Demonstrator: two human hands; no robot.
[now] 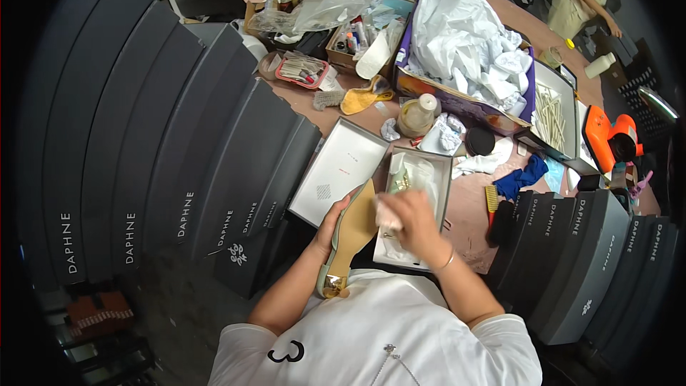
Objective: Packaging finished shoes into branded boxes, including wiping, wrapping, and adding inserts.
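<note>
My left hand (331, 227) is wrapped round the edge of a shoe (355, 225), its tan sole turned up. The shoe has a pale green side and a shiny gold heel, which is close to my white shirt. Just right of the sole, my right hand (416, 223) is smeared by motion, its fingers closed on a pale pinkish wad (388, 216). Beneath that hand lies an open shoe box (444, 179) with white tissue and a pale green shoe (402, 175) with gold trim, partly hidden. To the left rests the box's lid (343, 164), white inside up.
Dark shoe boxes are stacked at left (164, 114) and right (564, 257). Farther back stand a purple carton (464, 96) of crumpled paper, a squeeze bottle (418, 116), a tray of sticks (550, 118) and an orange tool (607, 136). A brush (491, 200) lies at right. A person (582, 0) is far right.
</note>
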